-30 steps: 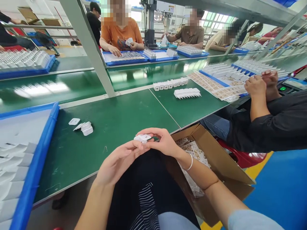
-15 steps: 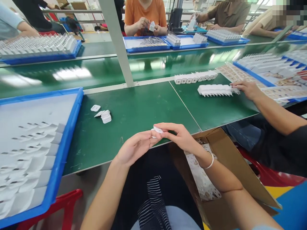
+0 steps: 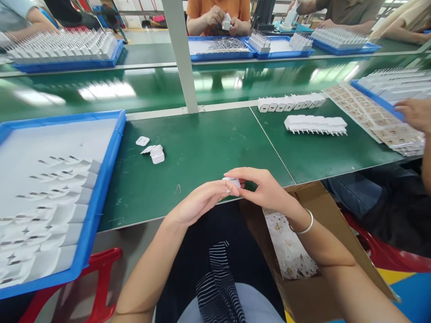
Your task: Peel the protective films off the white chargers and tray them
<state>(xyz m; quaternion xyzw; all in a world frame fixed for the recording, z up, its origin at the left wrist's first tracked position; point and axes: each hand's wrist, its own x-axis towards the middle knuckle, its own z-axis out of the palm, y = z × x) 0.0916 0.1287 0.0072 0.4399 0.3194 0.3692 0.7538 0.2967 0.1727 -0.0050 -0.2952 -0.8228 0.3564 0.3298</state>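
Between the fingertips of both hands, at the table's front edge, is a small white plastic cover (image 3: pixel 232 181) with dark marking on its face. My right hand (image 3: pixel 264 188) pinches it from the right with thumb and fingers. From the left, my left hand (image 3: pixel 200 202) has its fingertips closed on the same piece, which they partly hide. Farther left on the green table lie a single white rounded-square cover (image 3: pixel 142 141) and a small fanned pile of similar white covers (image 3: pixel 157 154).
At left stands a blue-rimmed tray (image 3: pixel 112 148) of white charger housings with metal prongs. Rows of white housings (image 3: pixel 291 103) stand at the right, near sticker sheets (image 3: pixel 363 112). A cardboard box (image 3: pixel 332 224) sits below the table edge. A co-worker's hand (image 3: pixel 415 114) is at far right.
The view has shifted, and the cover has tilted so dark marking shows on its face. The co-worker's hand at right has left the row of white housings and moved right toward the tray.
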